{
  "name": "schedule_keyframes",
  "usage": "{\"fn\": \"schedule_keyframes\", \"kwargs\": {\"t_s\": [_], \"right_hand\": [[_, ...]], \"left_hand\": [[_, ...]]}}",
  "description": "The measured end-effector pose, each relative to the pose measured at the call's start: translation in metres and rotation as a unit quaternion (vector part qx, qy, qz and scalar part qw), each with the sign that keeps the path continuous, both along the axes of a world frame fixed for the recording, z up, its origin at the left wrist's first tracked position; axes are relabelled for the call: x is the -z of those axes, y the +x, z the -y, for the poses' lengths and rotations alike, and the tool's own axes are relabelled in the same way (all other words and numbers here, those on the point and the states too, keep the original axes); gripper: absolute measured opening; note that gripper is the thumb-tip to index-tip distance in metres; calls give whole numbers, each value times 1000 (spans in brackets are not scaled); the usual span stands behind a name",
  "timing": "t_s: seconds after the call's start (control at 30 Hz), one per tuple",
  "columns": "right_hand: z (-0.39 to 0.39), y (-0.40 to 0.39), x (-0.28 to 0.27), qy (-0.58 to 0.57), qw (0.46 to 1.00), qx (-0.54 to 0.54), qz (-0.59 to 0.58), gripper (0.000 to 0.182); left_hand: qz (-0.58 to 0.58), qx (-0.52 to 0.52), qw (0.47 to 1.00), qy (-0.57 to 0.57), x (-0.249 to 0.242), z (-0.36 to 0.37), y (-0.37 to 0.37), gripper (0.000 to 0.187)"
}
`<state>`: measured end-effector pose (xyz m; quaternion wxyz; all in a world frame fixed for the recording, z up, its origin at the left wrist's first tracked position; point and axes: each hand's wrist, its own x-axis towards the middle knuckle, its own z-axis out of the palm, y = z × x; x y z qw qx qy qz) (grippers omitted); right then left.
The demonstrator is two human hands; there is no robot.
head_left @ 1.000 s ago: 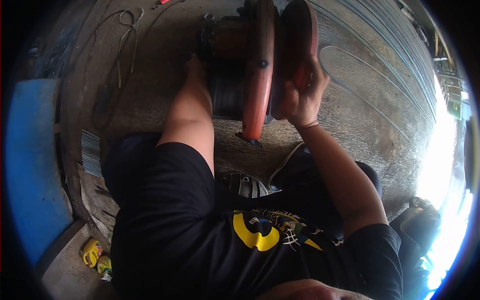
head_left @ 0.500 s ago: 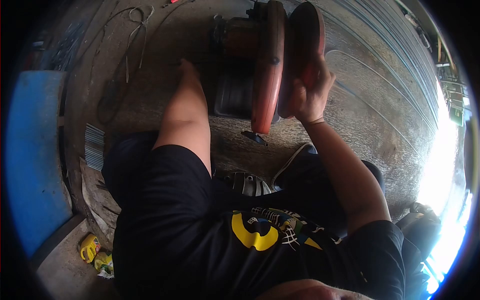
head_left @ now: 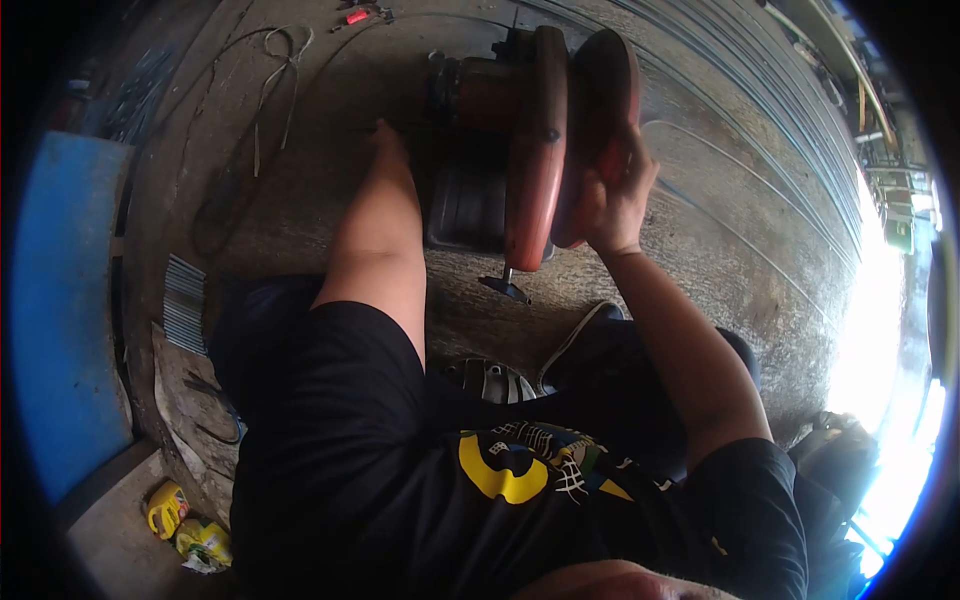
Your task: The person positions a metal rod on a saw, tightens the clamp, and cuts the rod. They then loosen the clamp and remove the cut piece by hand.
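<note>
A cut-off saw with a long red guard stands on the floor before me, its dark motor on the left and black base below. To the right of the guard is a round reddish disc-shaped part. My right hand is closed at the lower edge of this part, thumb on the near side and fingers on the outer side. My left hand reaches into shadow left of the base, its fingers mostly hidden; what it touches I cannot tell. A black crank handle sticks out below the guard.
Long thin metal rods lie along the right. A bundle of short rods is on the left, near a blue panel. A looped cord lies at upper left. Yellow packets sit at lower left.
The view has shifted slightly, and a red object at the top shows more fully. Both hands keep nearly the same places at the saw.
</note>
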<state>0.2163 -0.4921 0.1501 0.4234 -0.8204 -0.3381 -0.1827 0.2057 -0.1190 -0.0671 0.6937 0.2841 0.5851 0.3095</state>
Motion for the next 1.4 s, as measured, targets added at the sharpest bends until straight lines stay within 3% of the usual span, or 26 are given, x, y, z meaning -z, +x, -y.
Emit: {"fn": "schedule_keyframes", "kwargs": {"t_s": [0.1, 0.17, 0.3, 0.37, 0.47, 0.5, 0.67, 0.93, 1.07, 1.17, 1.27, 1.4], "right_hand": [[0, 2, 3, 2, 1000, -9, -1, 73], [0, 4, 6, 16, 1000, -14, -7, 73], [2, 6, 8, 19, 1000, -18, -15, 72], [2, 5, 6, 15, 1000, -28, 0, 73], [3, 7, 3, 11, 999, -31, 6, 73], [3, 8, 3, 10, 1000, -28, 4, 73], [2, 8, 0, 0, 1000, -30, 1, 76], [2, 7, -2, -8, 1000, -23, -3, 76], [2, 9, 3, 10, 999, -30, -11, 75], [3, 9, 4, 8, 999, -31, -4, 74], [3, 10, 5, 9, 999, -32, 1, 74], [3, 10, 5, 7, 999, -32, -2, 74]], "left_hand": [[-26, -17, 999, -15, 56, -39, 9, 52], [-150, 69, 986, -14, 67, -43, 11, 53], [-114, 83, 990, 8, 157, -80, 16, 54], [-225, 237, 931, 164, 208, -107, 16, 56], [-350, 439, 734, 382, 258, -125, 15, 59], [-350, 442, 732, 382, 257, -121, 15, 59], [-257, 371, 848, 276, 228, -95, 27, 58], [-86, 219, 968, 86, 134, -29, 25, 55], [0, 127, 992, -12, 76, -5, 18, 54], [-78, 113, 989, 61, 121, -20, 26, 51], [-49, 62, 997, 23, 25, 28, 16, 47], [-38, 67, 997, 11, 30, 25, 17, 44]]}}
